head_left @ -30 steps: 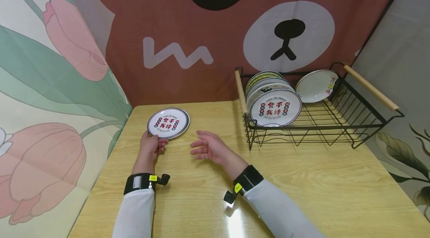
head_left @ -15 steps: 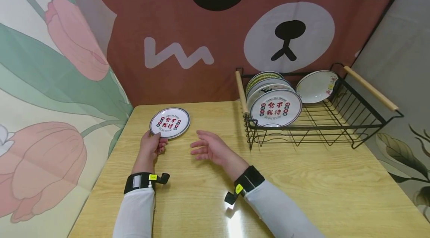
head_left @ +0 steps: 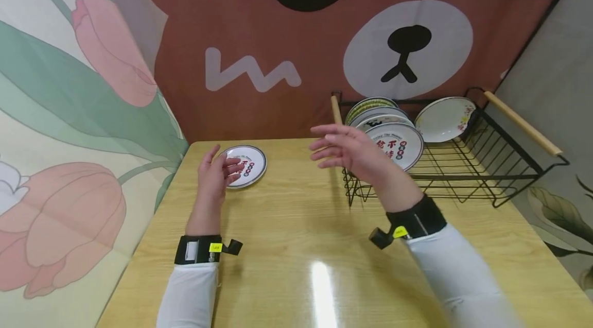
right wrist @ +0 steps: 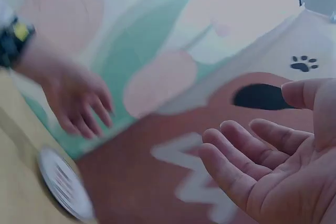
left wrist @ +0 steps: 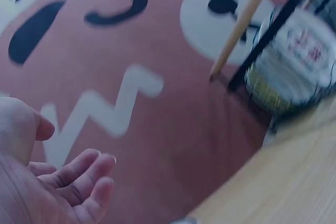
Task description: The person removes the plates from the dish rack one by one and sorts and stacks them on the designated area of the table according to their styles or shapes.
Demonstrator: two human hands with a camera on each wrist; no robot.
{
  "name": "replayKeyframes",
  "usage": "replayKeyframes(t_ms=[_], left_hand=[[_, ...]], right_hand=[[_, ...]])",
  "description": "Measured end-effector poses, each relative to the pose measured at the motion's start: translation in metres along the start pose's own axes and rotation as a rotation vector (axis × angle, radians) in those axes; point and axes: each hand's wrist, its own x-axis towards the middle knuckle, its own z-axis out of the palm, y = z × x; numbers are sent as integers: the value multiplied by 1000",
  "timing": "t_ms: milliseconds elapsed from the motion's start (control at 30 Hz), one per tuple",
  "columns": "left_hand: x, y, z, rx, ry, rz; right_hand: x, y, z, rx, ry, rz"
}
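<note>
A white plate (head_left: 254, 167) with a dark rim and red lettering lies at the back left of the table. My left hand (head_left: 215, 171) is raised beside it with relaxed fingers that overlap it in the head view; nothing is in its grasp. My right hand (head_left: 352, 153), its fingers loosely extended and holding nothing, hovers left of the dish rack (head_left: 445, 177). In the head view it partly covers the front lettered plate (head_left: 407, 148) standing in the rack. The right wrist view shows both hands off the table and the plate (right wrist: 65, 184) lying below.
Several plates (head_left: 370, 106) stand on edge at the rack's left side. A floral white dish (head_left: 445, 119) leans at its back right. The rack is black wire with wooden handles (head_left: 523, 124). Printed cloth (head_left: 259, 117) hangs behind the table (head_left: 278, 245).
My left hand has let go of the plate's near edge and lifted away from it. My right hand has risen and moved right, toward the rack. The view has shifted slightly.
</note>
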Motion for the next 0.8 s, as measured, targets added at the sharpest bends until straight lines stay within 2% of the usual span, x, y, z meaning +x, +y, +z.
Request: replayKeyframes(t_ms=[100,200,300,433,533,633,800], left_hand=[[-13,6,21,-26,-77,24],[-27,5,39,-30,-157,32],[-38,-1,56,-51,-242,20],[-48,-15,76,-92,-324,-39],[-54,-29,88,-102,-370,-99],[-60,-43,98,-85,-416,-155],[-69,-60,111,-41,-482,-221]], right_hand=[[-6,-26,-31,-162,71,-29],[-8,-47,-61,-400,169,-16],[-7,-63,-91,-647,258,35],[-3,-73,-128,-888,317,127],[3,-71,-148,-1027,320,184],[8,-65,-164,-1149,276,217],[11,-52,-177,-1255,200,244]])
